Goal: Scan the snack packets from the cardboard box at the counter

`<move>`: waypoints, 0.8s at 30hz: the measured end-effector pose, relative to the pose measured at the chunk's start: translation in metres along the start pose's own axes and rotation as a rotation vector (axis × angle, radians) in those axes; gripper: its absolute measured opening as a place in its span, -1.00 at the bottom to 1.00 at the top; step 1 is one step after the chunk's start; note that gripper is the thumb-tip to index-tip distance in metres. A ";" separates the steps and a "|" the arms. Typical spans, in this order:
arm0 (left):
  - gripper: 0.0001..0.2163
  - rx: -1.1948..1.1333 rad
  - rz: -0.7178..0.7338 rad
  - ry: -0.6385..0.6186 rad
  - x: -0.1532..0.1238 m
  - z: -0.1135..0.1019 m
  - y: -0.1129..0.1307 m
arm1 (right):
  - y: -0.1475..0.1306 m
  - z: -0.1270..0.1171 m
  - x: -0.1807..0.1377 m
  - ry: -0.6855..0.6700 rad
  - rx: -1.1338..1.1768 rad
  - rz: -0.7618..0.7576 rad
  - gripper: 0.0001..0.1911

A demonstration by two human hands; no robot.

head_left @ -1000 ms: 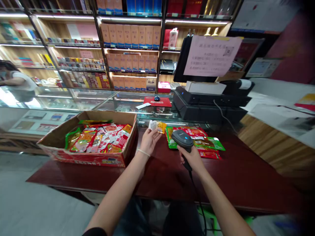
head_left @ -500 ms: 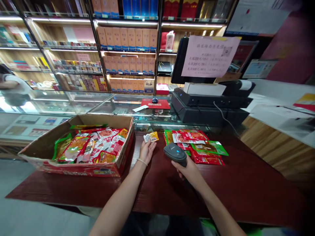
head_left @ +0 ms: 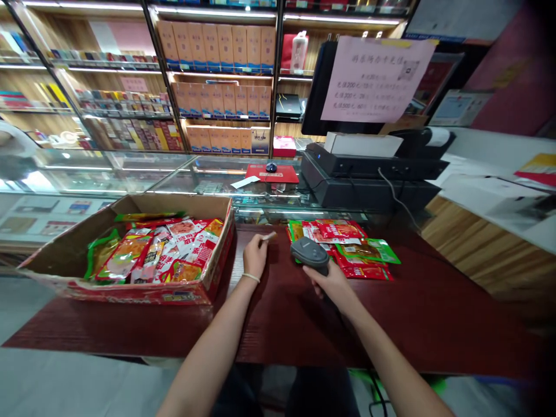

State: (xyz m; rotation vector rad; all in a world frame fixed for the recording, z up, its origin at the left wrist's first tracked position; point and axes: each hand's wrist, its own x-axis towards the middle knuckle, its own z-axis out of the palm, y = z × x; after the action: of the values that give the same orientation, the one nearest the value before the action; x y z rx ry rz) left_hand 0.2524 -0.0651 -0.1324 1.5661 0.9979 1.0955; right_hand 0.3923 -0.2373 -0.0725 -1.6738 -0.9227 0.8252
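Note:
My left hand [head_left: 255, 255] pinches a small snack packet [head_left: 269, 236], which now shows only as a thin edge past the fingertips. In my right hand [head_left: 330, 281] is a dark grey barcode scanner [head_left: 309, 252], its fingers wrapped round the handle and its head pointing left toward the packet. Beyond the scanner lies a pile of red and green snack packets [head_left: 365, 250] on the dark red table [head_left: 286, 324]. To the left of my left hand stands an open cardboard box [head_left: 221, 249] holding several more snack packets [head_left: 174, 249].
Behind the table runs a glass display counter [head_left: 208, 179] with a red mat [head_left: 282, 174] and a computer mouse [head_left: 271, 167]. A monitor covered by a paper sign [head_left: 373, 81] stands over a black cash drawer [head_left: 369, 194]. Stocked shelves line the wall. Part of a person [head_left: 17, 150] shows at far left.
My left hand has turned over, so the packet's face is no longer visible and only its edge shows. The scanner stays almost in place. The view has tilted slightly down.

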 end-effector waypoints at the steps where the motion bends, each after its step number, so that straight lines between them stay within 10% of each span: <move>1: -0.95 0.109 0.042 -0.064 -0.001 -0.001 -0.001 | -0.002 0.000 0.002 0.004 0.008 -0.006 -0.59; 8: -0.62 -0.056 0.082 -0.206 -0.011 0.006 0.003 | -0.017 0.004 0.010 -0.010 0.064 -0.034 -0.57; 14: -0.68 -0.087 0.247 -0.100 -0.024 -0.016 0.068 | -0.041 0.006 0.010 -0.013 0.054 -0.075 -0.55; 19: -0.75 0.186 0.360 -0.141 -0.035 -0.095 0.139 | -0.063 0.021 0.012 -0.089 0.069 -0.153 -0.56; 24: -0.80 0.765 0.207 -0.061 -0.018 -0.211 0.138 | -0.079 0.053 0.008 -0.222 -0.018 -0.211 -0.55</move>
State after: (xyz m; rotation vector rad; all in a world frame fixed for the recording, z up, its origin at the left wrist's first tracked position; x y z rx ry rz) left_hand 0.0587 -0.0617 0.0307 2.3380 1.3232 0.8250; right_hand 0.3356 -0.1915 -0.0107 -1.4895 -1.2399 0.8709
